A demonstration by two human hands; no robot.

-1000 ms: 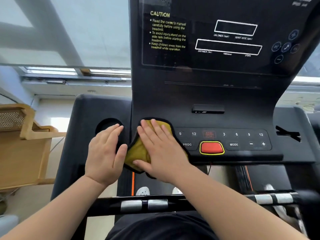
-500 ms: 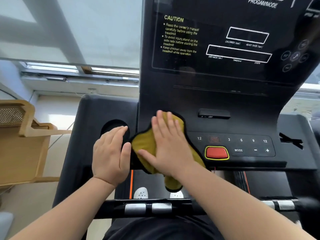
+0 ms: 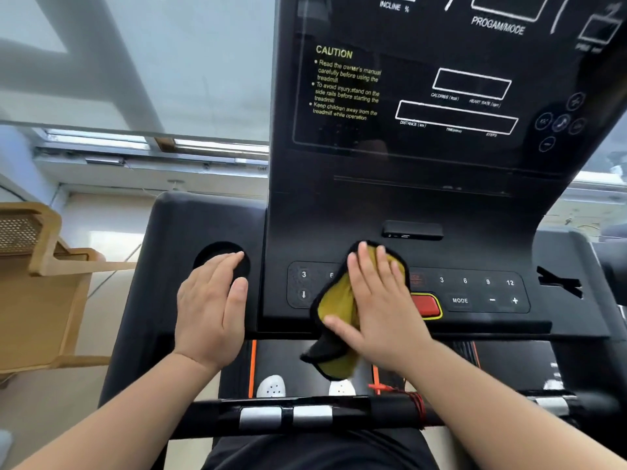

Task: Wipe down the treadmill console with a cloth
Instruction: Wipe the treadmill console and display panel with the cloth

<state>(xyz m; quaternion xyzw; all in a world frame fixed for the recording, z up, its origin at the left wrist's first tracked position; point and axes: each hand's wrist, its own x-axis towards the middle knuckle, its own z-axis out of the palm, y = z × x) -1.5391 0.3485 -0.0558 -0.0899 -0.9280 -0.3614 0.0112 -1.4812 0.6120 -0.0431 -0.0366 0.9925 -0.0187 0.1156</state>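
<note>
Cloth: soft yellow pile w/ black stitched edge, crumpled, lying mid-way along the glossy black button strip of the treadmill console. Its long axis runs far-to-near, leaning a bit left toward the near end, and that near end hangs limp off the console's near lip. Right hand lies flat on it, fingers straight and pointing far, thumb splayed left, pressing it down; the hand hides the left end of the red oval button. Left hand is relaxed and flat on the matte left wing, gripping nothing, fingertips over the round cup well. Vs. 0.5 s ago: cloth and right hand have slid right, so the left "3" and arrow keys now show; left hand unchanged.
</note>
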